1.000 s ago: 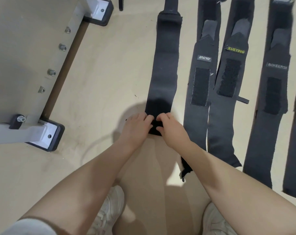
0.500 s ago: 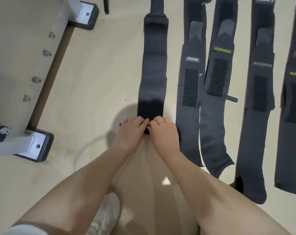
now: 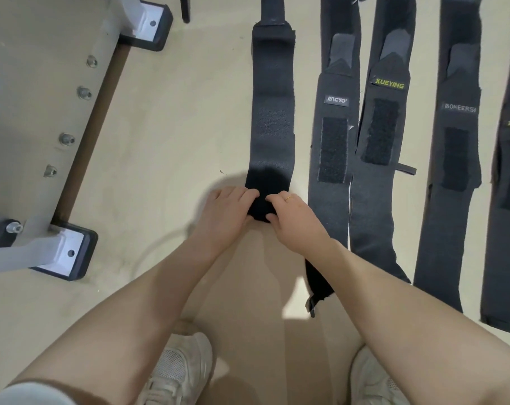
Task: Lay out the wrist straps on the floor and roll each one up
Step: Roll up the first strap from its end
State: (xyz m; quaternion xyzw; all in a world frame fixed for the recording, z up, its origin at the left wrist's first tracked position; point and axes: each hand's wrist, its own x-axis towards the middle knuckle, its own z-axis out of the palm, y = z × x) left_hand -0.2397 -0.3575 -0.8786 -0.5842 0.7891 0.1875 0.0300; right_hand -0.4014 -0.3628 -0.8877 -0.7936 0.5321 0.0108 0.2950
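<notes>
Nearest the camera, two pale sneakers [image 3: 178, 372] stand on the beige floor [image 3: 166, 147]. Just beyond them, the left hand [image 3: 224, 213] and right hand [image 3: 294, 219] meet at the near end of the plain black strap [image 3: 272, 112], fingers curled round the small roll [image 3: 259, 210] started there, each grip pinching it from its own side. The rest of that strap lies flat, running away from the hands. To its right lie four more straps side by side, the nearest labelled strap [image 3: 334, 141] just beside it. Left of the plain strap, well apart, stands a grey metal frame [image 3: 58, 127] with black feet.
</notes>
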